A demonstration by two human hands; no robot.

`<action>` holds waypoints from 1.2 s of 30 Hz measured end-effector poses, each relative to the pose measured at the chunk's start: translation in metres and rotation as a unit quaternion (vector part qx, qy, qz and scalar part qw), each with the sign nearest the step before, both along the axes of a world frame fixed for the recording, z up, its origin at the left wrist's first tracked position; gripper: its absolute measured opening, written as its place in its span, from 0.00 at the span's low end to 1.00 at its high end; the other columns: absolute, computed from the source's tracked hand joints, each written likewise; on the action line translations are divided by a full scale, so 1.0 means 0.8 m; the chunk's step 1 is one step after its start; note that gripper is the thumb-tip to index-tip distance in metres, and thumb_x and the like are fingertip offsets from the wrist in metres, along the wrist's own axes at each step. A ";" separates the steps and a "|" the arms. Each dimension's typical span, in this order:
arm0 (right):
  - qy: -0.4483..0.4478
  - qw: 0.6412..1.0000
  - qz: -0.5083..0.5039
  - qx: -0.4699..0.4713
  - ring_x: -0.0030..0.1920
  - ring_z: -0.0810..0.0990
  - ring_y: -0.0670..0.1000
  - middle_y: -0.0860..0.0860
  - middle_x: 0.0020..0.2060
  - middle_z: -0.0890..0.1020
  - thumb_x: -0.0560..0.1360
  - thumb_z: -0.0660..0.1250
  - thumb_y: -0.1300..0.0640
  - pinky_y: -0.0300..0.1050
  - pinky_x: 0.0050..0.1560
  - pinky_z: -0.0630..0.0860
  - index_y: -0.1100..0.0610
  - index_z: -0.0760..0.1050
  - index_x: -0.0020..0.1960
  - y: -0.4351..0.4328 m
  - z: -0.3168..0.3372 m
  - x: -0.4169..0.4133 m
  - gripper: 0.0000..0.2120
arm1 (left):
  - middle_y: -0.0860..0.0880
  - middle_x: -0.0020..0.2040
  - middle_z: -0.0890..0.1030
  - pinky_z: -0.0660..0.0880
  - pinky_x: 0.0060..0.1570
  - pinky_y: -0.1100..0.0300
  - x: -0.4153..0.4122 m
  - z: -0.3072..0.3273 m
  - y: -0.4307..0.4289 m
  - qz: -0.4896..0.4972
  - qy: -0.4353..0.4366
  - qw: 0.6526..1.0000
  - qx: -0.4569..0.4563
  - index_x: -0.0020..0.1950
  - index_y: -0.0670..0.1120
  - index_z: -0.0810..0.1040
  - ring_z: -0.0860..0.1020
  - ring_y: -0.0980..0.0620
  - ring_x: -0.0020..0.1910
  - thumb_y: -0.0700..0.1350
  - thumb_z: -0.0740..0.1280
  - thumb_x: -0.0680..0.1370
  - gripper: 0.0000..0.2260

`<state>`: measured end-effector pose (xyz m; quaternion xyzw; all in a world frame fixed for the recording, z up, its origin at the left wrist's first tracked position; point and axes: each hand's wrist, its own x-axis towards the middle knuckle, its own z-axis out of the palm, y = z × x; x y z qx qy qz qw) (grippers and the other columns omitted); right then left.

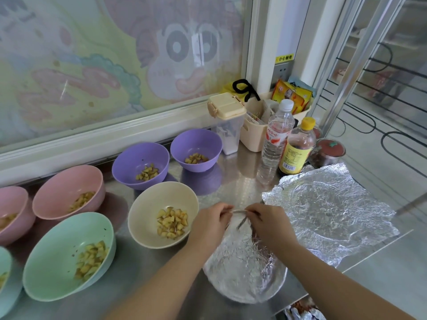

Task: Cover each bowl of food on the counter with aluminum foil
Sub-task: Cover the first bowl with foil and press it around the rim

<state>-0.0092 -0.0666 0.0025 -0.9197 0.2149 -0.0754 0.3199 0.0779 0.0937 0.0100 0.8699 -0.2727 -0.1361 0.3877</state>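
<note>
Several open bowls of chopped food stand on the steel counter (pixel 233 181): a cream bowl (pixel 147 218), a green bowl (pixel 55 264), a pink bowl (pixel 62 188) and two purple bowls (pixel 138 160) (pixel 196 144). In front of me lies a crumpled foil sheet (pixel 245 269). My left hand (pixel 208 225) and my right hand (pixel 270 225) both pinch its far edge, close together. A second, larger foil sheet (pixel 332 204) lies flat to the right.
Another pink bowl (pixel 11 209) and a green bowl (pixel 4 280) are cut off at the left. At the back right stand a water bottle (pixel 276 139), a sauce bottle (pixel 297 148), a lidded container (pixel 227 121), a cream caddy (pixel 256 132) and a red-lidded jar (pixel 328 151). The counter's edge runs along the right.
</note>
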 end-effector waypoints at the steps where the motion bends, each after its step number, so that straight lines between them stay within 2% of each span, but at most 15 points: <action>1: -0.002 1.000 -0.022 0.005 0.35 0.81 0.50 0.48 0.33 0.84 0.80 0.67 0.54 0.51 0.40 0.79 0.52 0.85 0.50 -0.004 0.000 -0.005 0.08 | 0.55 0.54 0.85 0.76 0.56 0.58 0.001 -0.001 0.004 0.009 -0.004 1.000 0.000 0.61 0.50 0.82 0.82 0.57 0.53 0.46 0.68 0.80 0.11; 3: 0.009 0.999 -0.034 0.010 0.37 0.82 0.48 0.46 0.35 0.84 0.80 0.68 0.53 0.51 0.41 0.80 0.52 0.85 0.51 -0.008 -0.001 -0.017 0.07 | 0.55 0.55 0.85 0.76 0.57 0.62 -0.002 -0.005 0.012 0.017 -0.014 1.000 0.003 0.61 0.50 0.83 0.81 0.59 0.53 0.46 0.68 0.79 0.11; 6: 0.030 0.999 -0.022 0.035 0.49 0.84 0.49 0.47 0.48 0.87 0.78 0.71 0.49 0.48 0.52 0.80 0.49 0.84 0.60 -0.008 0.001 -0.018 0.12 | 0.55 0.56 0.85 0.68 0.52 0.79 -0.011 -0.007 0.014 0.021 -0.022 1.000 -0.003 0.61 0.49 0.83 0.80 0.60 0.54 0.45 0.68 0.80 0.11; 7: 0.031 0.998 -0.008 0.045 0.49 0.84 0.48 0.48 0.49 0.87 0.78 0.71 0.49 0.46 0.53 0.79 0.48 0.83 0.61 -0.009 0.001 -0.013 0.13 | 0.55 0.56 0.85 0.66 0.50 0.81 -0.012 -0.006 0.012 0.022 -0.023 0.999 -0.007 0.61 0.49 0.83 0.80 0.61 0.53 0.45 0.68 0.80 0.11; 9: 0.023 0.998 0.033 0.052 0.39 0.81 0.39 0.48 0.45 0.87 0.78 0.72 0.52 0.38 0.47 0.77 0.49 0.84 0.60 -0.007 0.002 -0.002 0.12 | 0.54 0.55 0.85 0.65 0.48 0.82 -0.012 -0.005 0.009 0.021 -0.025 0.999 -0.009 0.61 0.49 0.83 0.81 0.60 0.53 0.45 0.67 0.80 0.11; 10: 0.017 0.997 0.049 0.054 0.34 0.79 0.37 0.49 0.43 0.88 0.78 0.72 0.54 0.35 0.43 0.75 0.51 0.85 0.59 -0.007 0.003 0.002 0.10 | 0.54 0.55 0.85 0.65 0.48 0.82 -0.012 -0.005 0.009 0.021 -0.024 0.999 -0.008 0.60 0.49 0.84 0.81 0.60 0.53 0.45 0.67 0.80 0.11; 12: 0.003 0.997 0.059 0.058 0.31 0.77 0.34 0.47 0.39 0.87 0.78 0.72 0.56 0.35 0.41 0.76 0.52 0.86 0.55 -0.007 0.003 0.007 0.08 | 0.55 0.54 0.85 0.66 0.48 0.81 -0.011 -0.006 0.008 0.019 -0.022 1.000 -0.008 0.60 0.49 0.84 0.81 0.61 0.52 0.45 0.67 0.80 0.10; 14: -0.001 0.996 0.061 0.058 0.31 0.77 0.34 0.40 0.32 0.84 0.77 0.72 0.56 0.37 0.39 0.76 0.52 0.87 0.53 -0.007 0.002 0.007 0.06 | 0.55 0.53 0.85 0.67 0.48 0.79 -0.009 -0.006 0.007 0.013 -0.013 1.000 -0.013 0.59 0.49 0.84 0.80 0.62 0.50 0.44 0.66 0.80 0.10; 17: 0.002 0.996 0.069 0.050 0.31 0.77 0.34 0.31 0.24 0.75 0.79 0.71 0.56 0.30 0.34 0.69 0.52 0.86 0.52 -0.006 -0.001 0.007 0.06 | 0.55 0.54 0.85 0.71 0.51 0.75 -0.006 -0.008 0.007 -0.012 0.006 1.000 -0.007 0.59 0.49 0.84 0.79 0.62 0.51 0.43 0.65 0.81 0.11; 21: -0.006 0.997 0.067 0.046 0.32 0.77 0.41 0.41 0.33 0.83 0.80 0.69 0.56 0.38 0.37 0.73 0.53 0.86 0.52 -0.003 -0.003 0.006 0.07 | 0.54 0.56 0.84 0.73 0.59 0.59 0.002 -0.010 0.004 -0.049 0.021 0.998 0.033 0.62 0.51 0.81 0.80 0.57 0.56 0.45 0.61 0.83 0.12; 23: -0.005 0.997 0.063 0.044 0.33 0.77 0.42 0.44 0.36 0.84 0.80 0.69 0.56 0.38 0.38 0.73 0.53 0.85 0.52 -0.002 -0.004 0.006 0.07 | 0.53 0.58 0.83 0.73 0.60 0.57 0.007 -0.008 0.002 -0.071 0.036 0.995 0.062 0.63 0.51 0.80 0.79 0.55 0.57 0.47 0.60 0.83 0.12; 25: 0.002 0.997 0.063 0.045 0.32 0.76 0.40 0.40 0.31 0.81 0.80 0.69 0.56 0.32 0.35 0.69 0.52 0.85 0.52 -0.001 -0.006 0.006 0.06 | 0.53 0.56 0.84 0.74 0.58 0.56 0.011 -0.004 -0.001 -0.094 0.047 0.991 0.077 0.63 0.52 0.81 0.79 0.55 0.56 0.48 0.61 0.83 0.12; 27: 0.009 0.997 0.060 0.055 0.32 0.77 0.39 0.39 0.30 0.79 0.80 0.69 0.55 0.32 0.35 0.69 0.52 0.85 0.53 0.000 -0.006 0.005 0.07 | 0.53 0.55 0.84 0.74 0.57 0.56 0.012 -0.003 -0.002 -0.104 0.048 0.990 0.079 0.62 0.52 0.81 0.80 0.55 0.55 0.49 0.61 0.83 0.12; 31: 0.028 0.994 0.081 0.073 0.44 0.82 0.45 0.48 0.47 0.87 0.79 0.71 0.55 0.40 0.50 0.77 0.52 0.84 0.60 -0.004 0.004 0.009 0.11 | 0.54 0.54 0.84 0.75 0.56 0.56 0.007 -0.008 -0.001 -0.099 0.033 0.993 0.060 0.63 0.53 0.81 0.80 0.57 0.53 0.48 0.62 0.83 0.11; 36: 0.066 0.987 0.134 0.049 0.44 0.80 0.47 0.49 0.45 0.85 0.80 0.68 0.54 0.40 0.46 0.72 0.52 0.85 0.57 -0.008 0.006 0.022 0.09 | 0.54 0.51 0.84 0.75 0.52 0.56 0.003 -0.009 0.000 -0.089 0.022 0.994 0.052 0.59 0.51 0.80 0.80 0.56 0.50 0.48 0.62 0.83 0.09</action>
